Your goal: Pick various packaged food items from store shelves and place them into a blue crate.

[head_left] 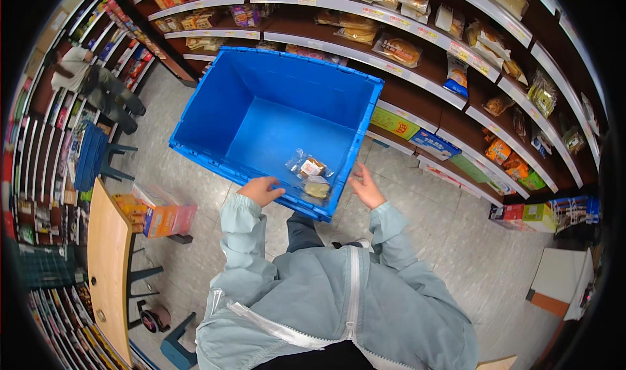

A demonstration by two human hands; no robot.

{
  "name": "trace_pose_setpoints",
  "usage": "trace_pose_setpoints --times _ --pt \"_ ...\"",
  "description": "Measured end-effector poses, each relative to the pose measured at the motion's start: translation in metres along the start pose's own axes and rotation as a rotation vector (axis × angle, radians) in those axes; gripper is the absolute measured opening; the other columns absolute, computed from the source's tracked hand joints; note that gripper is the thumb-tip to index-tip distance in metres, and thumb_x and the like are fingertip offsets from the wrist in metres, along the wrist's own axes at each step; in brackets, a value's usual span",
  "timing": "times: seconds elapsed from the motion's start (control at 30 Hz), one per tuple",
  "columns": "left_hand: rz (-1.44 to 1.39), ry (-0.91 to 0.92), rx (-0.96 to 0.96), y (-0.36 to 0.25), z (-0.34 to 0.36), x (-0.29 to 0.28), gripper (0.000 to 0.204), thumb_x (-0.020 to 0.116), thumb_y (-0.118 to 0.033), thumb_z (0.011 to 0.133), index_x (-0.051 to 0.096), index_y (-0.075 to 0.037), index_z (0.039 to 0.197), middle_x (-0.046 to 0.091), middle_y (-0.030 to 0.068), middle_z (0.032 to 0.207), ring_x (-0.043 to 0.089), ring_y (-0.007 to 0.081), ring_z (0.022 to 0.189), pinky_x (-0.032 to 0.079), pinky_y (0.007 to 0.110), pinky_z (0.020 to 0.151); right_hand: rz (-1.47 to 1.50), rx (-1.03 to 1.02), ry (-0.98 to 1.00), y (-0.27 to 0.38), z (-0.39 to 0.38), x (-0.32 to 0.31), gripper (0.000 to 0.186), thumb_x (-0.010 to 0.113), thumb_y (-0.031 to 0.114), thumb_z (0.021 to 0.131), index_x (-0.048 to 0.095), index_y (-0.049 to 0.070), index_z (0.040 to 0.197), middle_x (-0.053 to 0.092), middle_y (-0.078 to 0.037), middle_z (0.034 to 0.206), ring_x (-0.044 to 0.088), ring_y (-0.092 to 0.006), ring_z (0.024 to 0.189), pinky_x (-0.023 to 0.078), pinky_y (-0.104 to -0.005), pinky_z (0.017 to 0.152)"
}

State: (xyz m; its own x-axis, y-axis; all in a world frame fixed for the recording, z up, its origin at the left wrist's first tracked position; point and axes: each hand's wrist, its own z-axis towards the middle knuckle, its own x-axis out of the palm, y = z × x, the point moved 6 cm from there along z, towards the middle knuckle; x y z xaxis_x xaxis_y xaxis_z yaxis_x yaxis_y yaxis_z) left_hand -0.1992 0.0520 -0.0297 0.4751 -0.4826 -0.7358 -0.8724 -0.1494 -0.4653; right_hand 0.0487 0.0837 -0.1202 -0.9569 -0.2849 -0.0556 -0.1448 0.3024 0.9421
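A large blue plastic crate (274,119) lies in front of me, its open top toward me. In its near right corner are a clear-wrapped packet with a white label (313,168) and a pale yellowish packet (317,189). My left hand (261,191) is closed over the crate's near rim, with the fingertips bent inward. Beside the crate's right wall is my right hand (367,187), fingers apart and their tips close to the outer side; whether they touch it I cannot tell. What bears the crate's weight is hidden beneath it.
Shelves of packaged bread (399,49) curve along the far and right sides. At left stand a wooden-topped table (107,266), a bin of bright packages (166,213) and a dark blue stool (91,155). Another person (98,86) is in the far left aisle. Boxes (521,217) stand at right.
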Motion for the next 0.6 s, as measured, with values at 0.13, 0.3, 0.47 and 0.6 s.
trace_pose_setpoints --times 0.13,0.3,0.47,0.6 --pt "0.123 -0.100 0.188 0.013 0.059 -0.055 0.035 0.055 -0.030 0.073 0.054 -0.001 0.093 0.058 0.0150 0.079 0.055 0.0279 0.074 0.044 0.034 0.065 -0.134 -0.067 -0.184 0.010 0.023 0.001 0.059 0.050 0.015 0.077 0.018 0.003 0.125 0.041 -0.018 0.109 0.047 -0.0246 0.090 0.040 -0.0334 0.077" --pt "0.264 0.063 0.255 0.029 0.165 -0.063 0.036 0.055 -0.032 0.072 0.056 -0.003 0.093 0.057 0.0155 0.086 0.054 0.0277 0.083 0.043 0.034 0.071 -0.218 0.001 -0.202 0.012 0.022 0.003 0.054 0.046 0.017 0.079 0.021 0.008 0.126 0.041 -0.019 0.109 0.040 -0.0298 0.098 0.036 -0.0358 0.083" --pt "0.866 0.294 0.146 0.017 0.209 0.017 0.031 0.052 -0.026 0.073 0.056 -0.010 0.099 0.055 0.0114 0.096 0.054 0.0255 0.084 0.041 0.043 0.069 0.062 0.298 -0.392 0.011 0.004 0.011 0.052 0.043 0.015 0.080 0.021 0.011 0.128 0.040 -0.017 0.113 0.041 -0.0265 0.099 0.031 -0.0341 0.088" --pt "1.280 0.283 0.367 0.071 0.234 0.136 0.029 0.042 -0.020 0.078 0.052 -0.014 0.105 0.050 0.0101 0.105 0.049 0.0271 0.093 0.036 0.053 0.069 -0.007 0.090 -0.404 0.013 0.012 0.020 0.050 0.040 0.016 0.082 0.020 0.014 0.128 0.036 -0.010 0.121 0.041 -0.0205 0.102 0.035 -0.0301 0.081"
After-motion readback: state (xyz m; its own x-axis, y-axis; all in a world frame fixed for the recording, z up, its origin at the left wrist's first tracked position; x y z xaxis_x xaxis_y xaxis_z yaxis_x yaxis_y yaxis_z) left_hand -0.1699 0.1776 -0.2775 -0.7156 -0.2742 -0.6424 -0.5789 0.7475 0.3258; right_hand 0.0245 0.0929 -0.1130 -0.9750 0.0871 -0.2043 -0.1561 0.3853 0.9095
